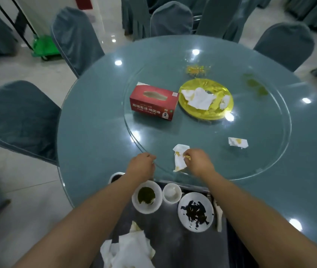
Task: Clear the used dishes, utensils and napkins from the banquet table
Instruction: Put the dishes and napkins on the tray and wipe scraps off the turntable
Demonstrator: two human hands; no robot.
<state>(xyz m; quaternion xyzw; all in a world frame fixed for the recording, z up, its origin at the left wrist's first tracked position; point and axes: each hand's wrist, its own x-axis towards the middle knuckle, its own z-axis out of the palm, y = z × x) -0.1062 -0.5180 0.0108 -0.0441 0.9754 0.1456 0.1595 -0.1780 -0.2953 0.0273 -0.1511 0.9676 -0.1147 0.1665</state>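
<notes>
My right hand (pixel 197 160) pinches a stained white napkin (pixel 179 161) at the near rim of the glass turntable (pixel 270 151). My left hand (pixel 142 166) rests with curled fingers at the turntable's edge and holds nothing I can see. A second soiled napkin (pixel 238 142) lies to the right on the turntable. Farther back, a gold plate (pixel 206 111) carries crumpled napkins. Close to me, a dark tray (pixel 173 238) bears a white bowl with green residue (pixel 147 197), a small white cup (pixel 171 192), a white plate with dark scraps (pixel 195 211) and used napkins (pixel 128 252).
A red tissue box (pixel 153 102) stands left of the gold plate. Yellow crumbs (pixel 197 69) and green smears (pixel 255 85) mark the far side of the turntable. Covered chairs (pixel 22 120) ring the round table (pixel 95 132); a green cart (pixel 43 45) stands at the back left.
</notes>
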